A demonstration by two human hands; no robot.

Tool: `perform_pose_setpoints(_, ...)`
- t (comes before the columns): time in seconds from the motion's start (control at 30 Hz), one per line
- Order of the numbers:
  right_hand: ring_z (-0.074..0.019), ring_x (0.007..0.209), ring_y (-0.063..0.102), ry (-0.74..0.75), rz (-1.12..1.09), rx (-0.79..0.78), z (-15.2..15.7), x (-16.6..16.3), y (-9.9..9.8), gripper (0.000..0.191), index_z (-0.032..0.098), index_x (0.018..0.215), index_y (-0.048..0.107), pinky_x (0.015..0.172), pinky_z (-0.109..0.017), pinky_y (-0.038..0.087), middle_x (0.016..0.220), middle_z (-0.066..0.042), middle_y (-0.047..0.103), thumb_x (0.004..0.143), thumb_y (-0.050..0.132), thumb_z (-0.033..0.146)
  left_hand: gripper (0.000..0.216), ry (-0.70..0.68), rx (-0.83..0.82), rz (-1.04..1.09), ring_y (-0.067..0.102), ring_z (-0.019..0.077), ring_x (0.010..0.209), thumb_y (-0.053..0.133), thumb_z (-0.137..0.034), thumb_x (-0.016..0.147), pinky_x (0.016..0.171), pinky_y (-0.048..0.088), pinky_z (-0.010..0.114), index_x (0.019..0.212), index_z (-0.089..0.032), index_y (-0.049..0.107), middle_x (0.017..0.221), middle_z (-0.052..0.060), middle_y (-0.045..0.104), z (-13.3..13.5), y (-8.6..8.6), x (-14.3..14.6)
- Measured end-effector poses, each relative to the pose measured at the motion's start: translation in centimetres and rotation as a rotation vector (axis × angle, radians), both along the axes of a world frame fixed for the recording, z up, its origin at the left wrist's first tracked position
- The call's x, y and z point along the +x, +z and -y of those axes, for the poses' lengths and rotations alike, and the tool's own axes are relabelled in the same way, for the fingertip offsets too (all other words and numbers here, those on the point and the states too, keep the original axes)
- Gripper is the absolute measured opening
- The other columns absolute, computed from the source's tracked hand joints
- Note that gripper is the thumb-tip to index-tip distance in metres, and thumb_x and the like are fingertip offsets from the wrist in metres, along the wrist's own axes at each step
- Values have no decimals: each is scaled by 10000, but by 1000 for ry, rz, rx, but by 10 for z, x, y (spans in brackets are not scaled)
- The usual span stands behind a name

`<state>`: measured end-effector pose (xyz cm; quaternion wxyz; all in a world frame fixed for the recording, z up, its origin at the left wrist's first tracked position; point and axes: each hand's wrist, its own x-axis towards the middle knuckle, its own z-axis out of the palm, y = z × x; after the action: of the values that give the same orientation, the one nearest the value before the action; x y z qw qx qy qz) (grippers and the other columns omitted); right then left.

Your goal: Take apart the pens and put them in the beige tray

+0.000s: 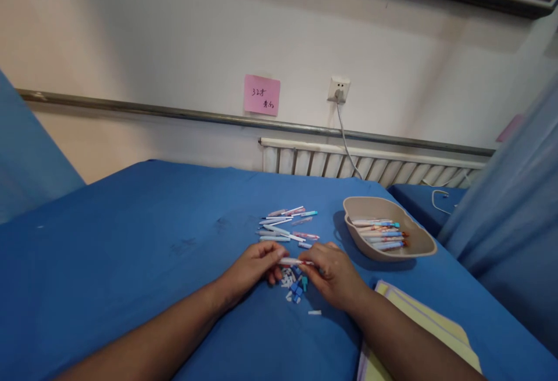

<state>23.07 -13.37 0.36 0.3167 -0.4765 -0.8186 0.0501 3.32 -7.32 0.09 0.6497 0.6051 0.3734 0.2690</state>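
A white pen with red markings (pixel 290 261) lies level between my two hands. My left hand (pixel 258 262) pinches its left end, and my right hand (pixel 330 269) grips its right end. Just below the pen is a small heap of white and blue plastic pen parts (pixel 296 289), partly hidden by my fingers. One small white piece (pixel 314 312) lies apart, nearer to me. Beyond my hands several loose pens and pen barrels (pixel 275 231) are spread on the blue cloth (pixel 196 212).
At the right stands a beige basin (pixel 421 247) with several pens (pixel 383 235) in it. A yellow cloth or folder (pixel 425 317) lies under my right forearm. A radiator (pixel 322 161) and a wall socket (pixel 338 89) are behind the table. Blue curtains (pixel 514 212) hang at the sides.
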Motion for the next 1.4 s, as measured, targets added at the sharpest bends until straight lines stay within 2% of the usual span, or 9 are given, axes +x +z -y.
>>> perform_pose_setpoints(0.1, -155, 728, 569, 8, 6, 10, 0, 1, -1, 128, 234, 936, 614, 705, -285, 353, 772, -17, 631, 875, 506, 267, 385, -21, -26, -23, 497, 86, 453, 634, -511, 708, 465, 395, 203, 708, -136, 547, 599, -4, 599, -1, -1, 0)
perform_pose_setpoints(0.23, -156, 726, 568, -1, 3, 2, -1, 2, -2, 108, 229, 911, 610, 700, -285, 356, 769, -17, 629, 868, 520, 269, 336, -37, -8, 45, 515, 92, 525, 720, -415, 648, 540, 416, 216, 753, -135, 568, 612, -23, 584, -1, 0, -2)
perform_pose_setpoints(0.5, -157, 716, 554, -22, -69, -40, -1, 0, 0, 62, 215, 869, 590, 667, -276, 375, 755, -11, 619, 844, 536, 234, 317, -35, 77, 50, 485, 86, 576, 723, -349, 667, 522, 361, 186, 871, -145, 591, 686, -19, 584, 2, -1, 0)
perform_pose_setpoints(0.6, -152, 734, 556, 3, -234, -73, -3, 0, -4, 187, 204, 986, 566, 668, -260, 416, 808, -20, 609, 799, 579, 210, 303, -82, 37, 92, 508, 94, 581, 700, -363, 702, 555, 389, 203, 868, -135, 590, 669, -13, 584, 1, -3, 0)
perform_pose_setpoints(0.7, -138, 702, 563, -21, -457, -132, -8, 0, -9, 364, 197, 1104, 518, 639, -243, 448, 863, -22, 598, 756, 621, 223, 293, -34, -8, 136, 512, 93, 561, 708, -375, 696, 549, 396, 204, 803, -131, 584, 648, -14, 577, -2, -2, -2)
perform_pose_setpoints(0.87, -146, 742, 570, -29, -528, -102, -11, 1, -11, 68, 195, 829, 618, 689, -250, 441, 796, -14, 607, 765, 597, 209, 332, 35, -52, 185, 518, 87, 547, 719, -372, 692, 540, 404, 193, 898, -151, 580, 645, -23, 583, -3, 1, -4)
perform_pose_setpoints(0.93, -145, 742, 562, -12, -538, -94, -11, 0, -11, 64, 194, 814, 625, 692, -251, 436, 796, -15, 605, 753, 607, 203, 315, 44, -57, 185, 507, 82, 515, 704, -383, 707, 511, 390, 184, 878, -151, 577, 598, -32, 568, -2, 0, -4)
perform_pose_setpoints(1.13, -118, 651, 525, 28, -953, -294, -17, -6, -16, 282, 185, 950, 574, 585, -223, 429, 755, 1, 577, 711, 663, 304, 281, 61, -72, 178, 519, 80, 511, 731, -344, 680, 513, 396, 183, 782, -146, 560, 597, -29, 580, -3, -3, -3)
perform_pose_setpoints(1.4, -96, 507, 500, 92, -973, -479, -14, -12, -13, 256, 159, 765, 612, 500, -217, 406, 575, 30, 540, 696, 673, 398, 299, 44, -1, 136, 502, 76, 523, 746, -341, 648, 518, 393, 183, 757, -136, 557, 602, -36, 563, 3, -1, 3)
